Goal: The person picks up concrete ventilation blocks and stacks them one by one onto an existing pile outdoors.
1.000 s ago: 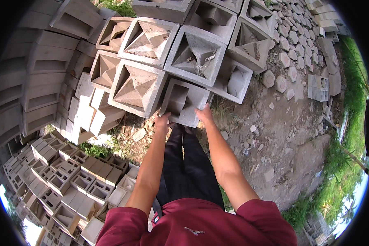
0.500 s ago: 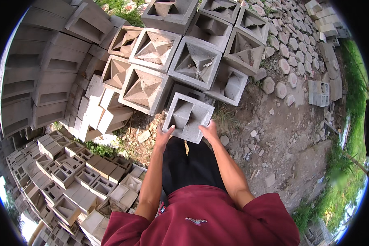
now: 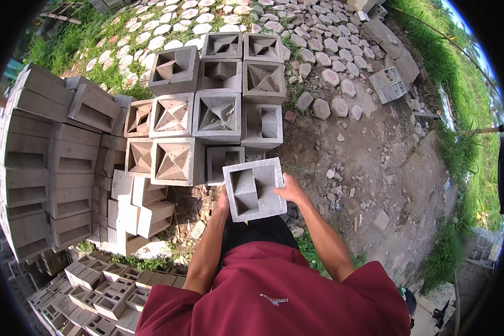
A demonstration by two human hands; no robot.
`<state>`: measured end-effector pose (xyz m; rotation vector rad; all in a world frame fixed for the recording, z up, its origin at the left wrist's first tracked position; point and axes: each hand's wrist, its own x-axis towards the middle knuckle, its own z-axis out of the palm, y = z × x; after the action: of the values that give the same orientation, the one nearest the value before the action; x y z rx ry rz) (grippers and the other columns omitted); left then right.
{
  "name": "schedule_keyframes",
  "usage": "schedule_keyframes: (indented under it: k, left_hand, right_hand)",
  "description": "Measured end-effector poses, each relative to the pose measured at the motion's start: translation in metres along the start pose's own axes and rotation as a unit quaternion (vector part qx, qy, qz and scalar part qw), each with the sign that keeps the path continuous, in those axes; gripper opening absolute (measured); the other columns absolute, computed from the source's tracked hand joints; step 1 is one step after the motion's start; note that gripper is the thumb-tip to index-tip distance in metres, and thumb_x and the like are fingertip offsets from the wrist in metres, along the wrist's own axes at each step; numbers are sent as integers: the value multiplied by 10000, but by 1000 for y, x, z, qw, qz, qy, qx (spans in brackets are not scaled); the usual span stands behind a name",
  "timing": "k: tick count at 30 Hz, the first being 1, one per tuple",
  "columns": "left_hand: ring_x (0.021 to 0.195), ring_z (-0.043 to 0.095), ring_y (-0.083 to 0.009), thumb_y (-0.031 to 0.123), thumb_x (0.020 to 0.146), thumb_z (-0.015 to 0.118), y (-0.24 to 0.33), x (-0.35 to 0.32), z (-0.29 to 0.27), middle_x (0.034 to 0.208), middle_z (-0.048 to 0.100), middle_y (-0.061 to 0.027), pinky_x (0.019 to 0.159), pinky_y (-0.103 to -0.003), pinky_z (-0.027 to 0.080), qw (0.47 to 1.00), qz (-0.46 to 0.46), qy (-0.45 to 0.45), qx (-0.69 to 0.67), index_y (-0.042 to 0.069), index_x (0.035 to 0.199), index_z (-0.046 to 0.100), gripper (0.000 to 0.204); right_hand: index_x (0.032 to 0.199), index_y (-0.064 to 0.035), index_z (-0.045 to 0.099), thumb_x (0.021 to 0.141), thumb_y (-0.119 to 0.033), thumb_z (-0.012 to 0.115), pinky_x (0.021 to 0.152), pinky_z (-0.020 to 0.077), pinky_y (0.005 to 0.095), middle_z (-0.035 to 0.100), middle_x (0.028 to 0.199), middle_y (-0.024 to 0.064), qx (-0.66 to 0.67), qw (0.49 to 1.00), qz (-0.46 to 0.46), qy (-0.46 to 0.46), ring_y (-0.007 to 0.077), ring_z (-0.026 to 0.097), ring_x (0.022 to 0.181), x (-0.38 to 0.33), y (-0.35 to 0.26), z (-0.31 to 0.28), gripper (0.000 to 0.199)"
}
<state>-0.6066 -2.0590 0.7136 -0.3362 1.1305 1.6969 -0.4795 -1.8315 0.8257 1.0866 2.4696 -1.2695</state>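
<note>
Between my two hands is a square grey concrete vent block (image 3: pixel 270 182), its open face with a recessed slanted inner web turned up toward me. My left hand (image 3: pixel 223 200) grips its left side, with the fingers mostly hidden behind it. On the right edge, my right hand (image 3: pixel 291 189) is closed with the thumb over the rim. The block is held in front of my waist, slightly tilted. Just beyond it stands a group of similar vent blocks with pyramid-like patterns (image 3: pixel 176 162). One smaller-looking grey block (image 3: pixel 224 162) there is partly covered by the held one.
Tall stacks of pale hollow blocks (image 3: pixel 73 168) rise at the left, with more blocks (image 3: pixel 112 305) at the lower left. Hexagonal pavers (image 3: pixel 330 77) lie across the ground at the back. Rubble-strewn dirt (image 3: pixel 369 185) and grass (image 3: pixel 465 168) are to the right.
The view has turned, so the block group now looks straighter and the paved ground shows more. The held block appears larger and nearer, still in both hands.
</note>
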Motion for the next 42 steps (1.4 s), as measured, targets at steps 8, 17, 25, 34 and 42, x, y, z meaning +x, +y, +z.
schedule_keyframes:
  k: [8, 17, 25, 34, 42]
  left_hand:
    - [1181, 473, -324, 498, 954, 299, 96, -87, 36, 1305, 476, -166, 1022, -463, 359, 975, -179, -126, -24, 39, 1322, 428, 603]
    - [1004, 563, -267, 475, 941, 405, 48, -55, 109, 1137, 596, -116, 920, -402, 434, 959, -211, -128, 139, 50, 1218, 544, 526]
    - [968, 584, -266, 424, 952, 387, 21, -64, 228, 1088, 608, -131, 880, -388, 467, 933, -238, -169, 211, 20, 1203, 541, 500]
    - [968, 587, -265, 311, 954, 346, -30, -70, 366, 1086, 601, -138, 876, -401, 470, 920, -209, -231, 239, -5, 1190, 526, 433]
    - [989, 579, -270, 326, 956, 307, -68, -55, 444, 1102, 597, -140, 891, -400, 461, 912, -213, -237, 257, 12, 1203, 514, 450]
  right_hand:
    - [1222, 3, 549, 838, -724, 332, 851, 458, 373, 658, 959, 217, 387, 870, 303, 28, 284, 598, 1025, -131, -88, -76, 851]
    - [1377, -87, 387, 829, -735, 302, 989, 387, 422, 462, 1337, 137, 770, 625, 87, 92, 305, 472, 1187, -139, 36, 39, 852]
    - [1343, -78, 434, 880, -647, 350, 958, 416, 383, 509, 1287, 131, 730, 614, 194, 230, 280, 522, 1123, -202, 45, -54, 738]
    - [1323, -49, 451, 907, -589, 377, 931, 433, 363, 522, 1269, 141, 748, 595, 91, 281, 264, 535, 1108, -222, 139, -151, 686]
    - [1322, -60, 453, 895, -576, 426, 900, 449, 354, 524, 1257, 141, 773, 566, 76, 276, 252, 548, 1073, -231, 190, -213, 670]
